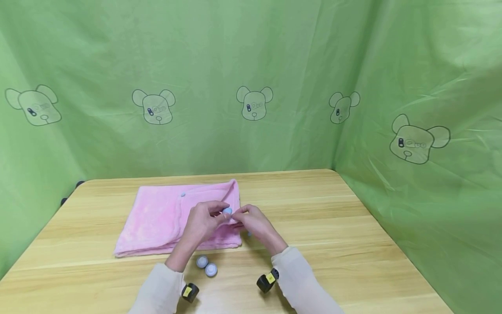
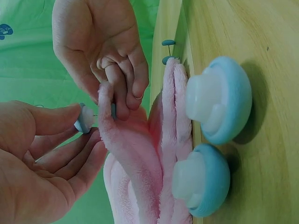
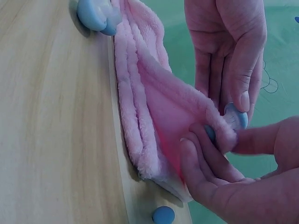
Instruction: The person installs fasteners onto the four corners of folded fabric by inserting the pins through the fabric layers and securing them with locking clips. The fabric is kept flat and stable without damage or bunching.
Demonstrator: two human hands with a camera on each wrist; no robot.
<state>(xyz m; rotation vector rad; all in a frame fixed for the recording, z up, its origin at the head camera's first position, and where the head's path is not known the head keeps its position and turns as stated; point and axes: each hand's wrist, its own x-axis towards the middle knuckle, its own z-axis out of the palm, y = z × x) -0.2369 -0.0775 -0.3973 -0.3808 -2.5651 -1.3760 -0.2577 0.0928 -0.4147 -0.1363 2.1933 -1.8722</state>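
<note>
A folded pink plush blanket point(image 1: 157, 218) lies on the table, its near right corner raised between both hands. My left hand point(image 1: 201, 220) pinches a round blue fastener cap point(image 2: 83, 119) with a whitish underside, right beside the lifted edge. From the other side, my right hand point(image 1: 256, 223) grips that edge, its fingers against a small blue pin base point(image 3: 210, 133). A thin pin shows between cloth and cap in the left wrist view. Further left on the blanket sits another blue fastener point(image 1: 183, 194).
Two loose fastener caps point(image 1: 211, 269) lie on the wooden table point(image 1: 306, 205) in front of the blanket. By its right edge is a small blue pin piece point(image 3: 163, 215). Green curtains point(image 1: 204, 52) with bear-head outlines stand behind and at the sides.
</note>
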